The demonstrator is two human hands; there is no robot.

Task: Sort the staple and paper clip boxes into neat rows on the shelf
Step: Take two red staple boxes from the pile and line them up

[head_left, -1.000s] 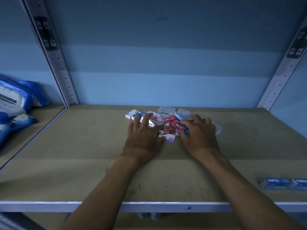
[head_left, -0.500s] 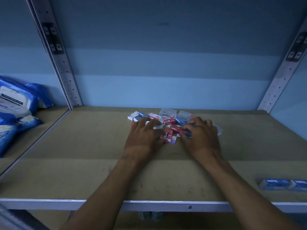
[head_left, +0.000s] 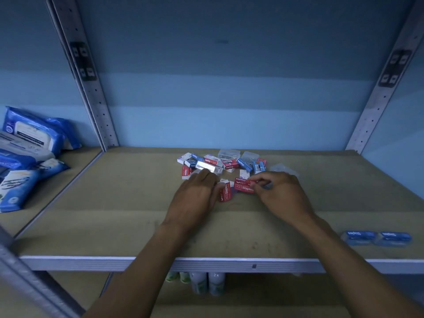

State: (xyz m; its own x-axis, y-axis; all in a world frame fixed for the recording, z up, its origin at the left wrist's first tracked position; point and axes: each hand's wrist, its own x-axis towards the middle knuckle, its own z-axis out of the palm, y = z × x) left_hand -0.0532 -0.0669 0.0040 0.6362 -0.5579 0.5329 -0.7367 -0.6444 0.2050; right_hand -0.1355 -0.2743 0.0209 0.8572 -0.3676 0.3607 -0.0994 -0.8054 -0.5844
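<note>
A loose pile of small staple and clip boxes [head_left: 220, 162], red, blue and clear, lies mid-shelf toward the back. My right hand [head_left: 278, 191] pinches a red staples box [head_left: 244, 185] lying flat in front of the pile. My left hand [head_left: 195, 193] has curled fingers and its thumb rests against another red staples box [head_left: 226, 191] standing on its side. Two blue boxes [head_left: 376, 237] sit side by side near the front right edge of the shelf.
The brown shelf board [head_left: 114, 203] has bare room left and right of the pile. Blue wipe packs [head_left: 29, 148] fill the neighbouring bay at left, behind a metal upright [head_left: 91, 88]. Bottles [head_left: 206, 283] stand on the shelf below.
Both hands have drawn back from the pile toward me, each bringing a red staples box out in front of it.
</note>
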